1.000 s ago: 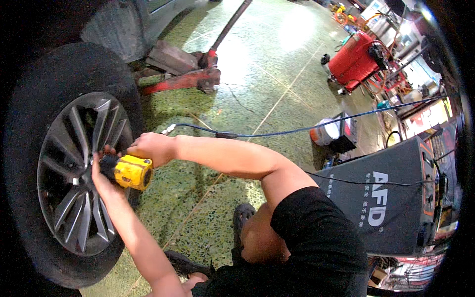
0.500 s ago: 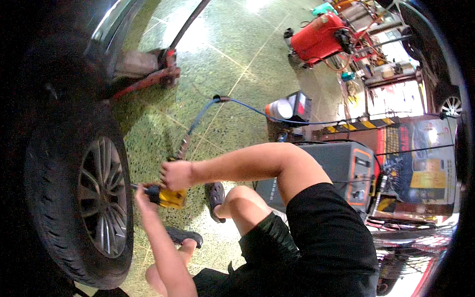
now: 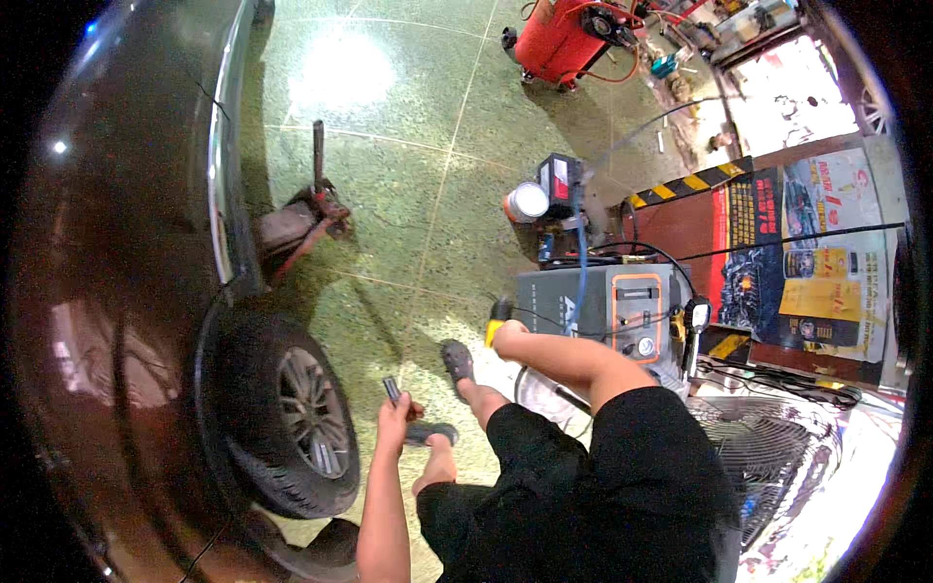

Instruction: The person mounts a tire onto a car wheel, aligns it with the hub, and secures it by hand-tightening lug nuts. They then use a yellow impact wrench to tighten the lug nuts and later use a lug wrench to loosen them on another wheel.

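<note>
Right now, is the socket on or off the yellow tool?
Off: the socket is in the left hand, well apart from the yellow tool in the right hand.

We look in on a car repair workshop, where a dark vehicle (image 3: 136,223) stands on a speckled green floor (image 3: 389,194) with a red jack (image 3: 316,231) by its flank. Around us: a red wheeled tank (image 3: 556,44), a grey machine (image 3: 601,296) trimmed in orange, a yellow-and-black power tool (image 3: 494,331), hazard-striped edging (image 3: 692,183) and a large printed poster (image 3: 816,277).
</note>
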{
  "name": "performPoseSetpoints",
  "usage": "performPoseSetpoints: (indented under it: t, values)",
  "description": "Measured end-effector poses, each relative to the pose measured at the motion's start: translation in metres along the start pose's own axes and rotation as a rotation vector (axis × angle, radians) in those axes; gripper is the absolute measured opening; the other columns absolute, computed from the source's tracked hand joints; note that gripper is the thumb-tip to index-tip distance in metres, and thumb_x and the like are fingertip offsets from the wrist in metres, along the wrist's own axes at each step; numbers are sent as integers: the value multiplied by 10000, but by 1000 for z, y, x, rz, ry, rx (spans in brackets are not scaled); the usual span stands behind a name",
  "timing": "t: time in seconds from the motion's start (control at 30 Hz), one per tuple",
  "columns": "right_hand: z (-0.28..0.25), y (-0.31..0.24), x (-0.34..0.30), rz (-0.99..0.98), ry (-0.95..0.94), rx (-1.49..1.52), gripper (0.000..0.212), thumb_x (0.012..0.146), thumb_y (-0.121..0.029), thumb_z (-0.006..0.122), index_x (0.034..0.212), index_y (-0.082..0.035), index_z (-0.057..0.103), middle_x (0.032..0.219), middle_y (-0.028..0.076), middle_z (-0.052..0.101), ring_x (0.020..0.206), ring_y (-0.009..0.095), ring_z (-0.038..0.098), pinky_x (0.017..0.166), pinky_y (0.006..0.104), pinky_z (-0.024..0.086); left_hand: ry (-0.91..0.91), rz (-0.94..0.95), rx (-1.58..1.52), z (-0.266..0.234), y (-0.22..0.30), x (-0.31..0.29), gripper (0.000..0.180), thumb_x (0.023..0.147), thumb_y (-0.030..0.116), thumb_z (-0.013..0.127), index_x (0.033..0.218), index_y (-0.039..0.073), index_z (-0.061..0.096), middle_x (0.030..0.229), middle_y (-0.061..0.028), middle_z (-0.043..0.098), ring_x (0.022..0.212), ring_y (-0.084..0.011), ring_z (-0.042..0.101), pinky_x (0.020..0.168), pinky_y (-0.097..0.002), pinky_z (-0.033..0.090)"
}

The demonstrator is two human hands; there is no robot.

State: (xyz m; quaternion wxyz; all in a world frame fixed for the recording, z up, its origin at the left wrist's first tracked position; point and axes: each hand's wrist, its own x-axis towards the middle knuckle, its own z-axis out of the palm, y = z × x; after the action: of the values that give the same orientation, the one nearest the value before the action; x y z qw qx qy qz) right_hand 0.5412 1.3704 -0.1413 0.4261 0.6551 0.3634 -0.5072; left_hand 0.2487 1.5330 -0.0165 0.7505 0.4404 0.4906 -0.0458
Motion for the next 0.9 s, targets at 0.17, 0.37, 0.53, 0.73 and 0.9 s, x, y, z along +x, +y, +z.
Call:
performPoseSetpoints:
  t: [0.17,0.37,0.53,0.73,0.9]
  values:
    - [-10,78,9,69,268,741,440,828,-184,686,1233,-15,655,1231,154,689,1126,302,677,921,418,556,62,33,116,-11,75,-90,388,1018,362,592,954,-21,571,839,-138,694,765,-227,690,761,-369,565]
    - [-87,203,-12,-27,221,580,342,774,-240,719,1104,-166,769,1173,81,731,1120,285,684,866,424,553,278,43,162,-49,82,-106,412,1012,395,589,1006,-17,584,860,-143,701,736,-210,683,713,-339,556]
    - [-75,273,-43,24,204,452,359,734,-204,743,1091,-201,775,1155,100,735,1104,291,694,855,451,554,475,-56,-121,-56,110,-105,373,1016,387,586,967,19,549,807,-92,628,654,-183,606,612,-345,518]
    - [-53,297,-29,98,367,608,297,703,-95,699,986,-112,785,1108,150,735,1082,320,696,830,447,568,546,225,198,-78,224,-41,386,993,354,622,872,-10,582,715,-98,647,574,-165,599,515,-307,465]
    - [42,366,-11,254,877,758,250,755,-147,726,999,-133,780,1030,162,734,990,335,702,835,471,549,787,689,533,-77,415,16,278,974,254,654,882,1,587,713,-71,612,639,-178,546,617,-346,452]
